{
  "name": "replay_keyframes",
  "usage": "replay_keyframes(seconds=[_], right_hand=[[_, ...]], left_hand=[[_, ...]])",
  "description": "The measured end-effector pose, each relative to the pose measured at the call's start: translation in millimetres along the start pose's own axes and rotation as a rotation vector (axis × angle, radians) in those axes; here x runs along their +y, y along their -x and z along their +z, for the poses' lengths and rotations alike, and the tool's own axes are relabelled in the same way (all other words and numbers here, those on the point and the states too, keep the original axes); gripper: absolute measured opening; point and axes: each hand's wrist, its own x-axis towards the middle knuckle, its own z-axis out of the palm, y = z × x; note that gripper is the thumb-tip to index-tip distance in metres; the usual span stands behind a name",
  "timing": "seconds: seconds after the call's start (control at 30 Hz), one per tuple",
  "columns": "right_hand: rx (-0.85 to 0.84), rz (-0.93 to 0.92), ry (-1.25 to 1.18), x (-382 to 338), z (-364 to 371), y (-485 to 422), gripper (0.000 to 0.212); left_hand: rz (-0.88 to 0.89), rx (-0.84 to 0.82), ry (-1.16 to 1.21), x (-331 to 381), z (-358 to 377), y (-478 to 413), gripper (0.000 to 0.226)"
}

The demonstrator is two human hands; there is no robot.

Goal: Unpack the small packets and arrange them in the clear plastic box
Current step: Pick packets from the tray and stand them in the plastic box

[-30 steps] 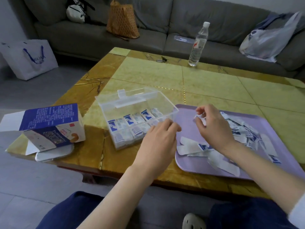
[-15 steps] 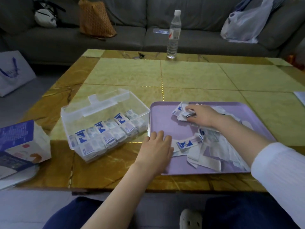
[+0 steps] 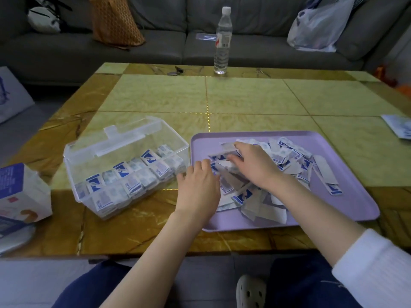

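Your left hand (image 3: pixel 198 190) lies flat, grip open and empty, across the left rim of the one purple tray (image 3: pixel 355 207), right hand (image 3: pixel 255 167) on its uncountable packet pile (image 3: pixel 289 158), grip unclear, one clear box (image 3: pixel 93 156) holding two packet rows (image 3: pixel 133 181) just left, counter (image 3: pixel 255 96) running back to one bottle (image 3: pixel 222 41).

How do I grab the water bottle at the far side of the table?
Wrap your hand round the water bottle at its labelled middle, coming from the near side. It stands upright, tall and slim, at the far edge of the table with the sofa behind, so a push near the cap would probably tip it.
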Motion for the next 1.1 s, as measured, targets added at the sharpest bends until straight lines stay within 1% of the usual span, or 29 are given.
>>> replay_keyframes(seconds=[0.07, 0.1, 0.13, 0.2, 0.27, 0.3, 0.37, 0.4, 0.47, 0.53, 0.6, 0.73, 0.8, 0.83, 0.87, 0.93, 1.0, 1.07, 1.1], right_hand=[[0.068, 0.038, -0.119, -6.9, 0.3, 5.3, 0.037], [0.097, 0.056, -0.152, -9.8, 0.8, 8.5, 0.036], [0.116, 0.053, -0.156, -12.5, 2.3, 10.9, 0.029], [0.118, -0.013, -0.030, -16.6, 5.5, 15.9, 0.012], [0.088, -0.087, 0.157, -21.2, 10.1, 21.1, 0.019], [0.083, -0.110, 0.181, -23.4, 11.7, 23.9, 0.025], [0.085, -0.166, 0.074, -31.2, 12.8, 32.2, 0.040], [0.071, -0.217, -0.002, -34.1, 13.8, 36.5, 0.048], [0.029, -0.304, -0.072, -32.5, 20.3, 41.3, 0.060], [-0.036, -0.314, -0.103, -29.2, 22.5, 43.4, 0.065], [-0.058, -0.308, -0.155, -29.1, 19.2, 45.3, 0.064], [-0.052, -0.280, -0.312, -29.1, 10.3, 48.9, 0.060], [0.008, -0.347, -0.288, -30.3, 7.6, 47.8, 0.055], [0.058, -0.399, -0.237, -28.8, 6.6, 45.8, 0.053], [0.099, -0.442, -0.168, -26.0, 6.0, 43.4, 0.054], [0.135, -0.476, 0.007, -18.9, 7.6, 38.3, 0.064], [0.129, -0.458, 0.186, -14.3, 9.5, 36.3, 0.071], [0.068, -0.394, 0.331, -12.1, 7.7, 37.4, 0.070], [-0.001, -0.356, 0.381, -11.3, 7.3, 38.8, 0.066]], left_hand=[[-0.004, 0.031, 0.053, 1.8, -2.7, 0.1, 0.040], [0.003, 0.046, 0.118, 3.9, -5.0, 0.3, 0.040], [0.013, 0.065, 0.213, 6.0, -7.4, 0.3, 0.040], [0.024, 0.096, 0.474, 11.3, -13.0, 2.0, 0.039], [0.006, 0.115, 0.753, 15.4, -17.6, 5.2, 0.038], [-0.020, 0.118, 0.856, 16.5, -20.1, 6.4, 0.038], [-0.099, 0.121, 1.003, 14.3, -21.7, 6.0, 0.037], [-0.128, 0.134, 1.045, 12.1, -21.3, 4.6, 0.034], [-0.142, 0.177, 1.078, 8.1, -21.1, 2.5, 0.022], [-0.142, 0.201, 1.075, 5.9, -21.7, 2.5, 0.017], [-0.122, 0.202, 1.065, 3.7, -22.0, 3.5, 0.022], [-0.122, 0.163, 1.128, -0.8, -21.5, 4.3, 0.039], [-0.114, 0.151, 1.059, -3.9, -21.0, 3.4, 0.042], [-0.085, 0.147, 0.999, -4.9, -19.7, 3.2, 0.039], [-0.042, 0.147, 0.913, -5.7, -18.0, 3.4, 0.035], [0.077, 0.158, 0.643, -5.5, -14.6, 6.2, 0.026], [0.198, 0.170, 0.364, -4.8, -10.9, 9.6, 0.022], [0.263, 0.180, 0.213, -5.0, -7.5, 11.6, 0.020], [0.275, 0.175, 0.166, -5.2, -6.7, 12.7, 0.019]])
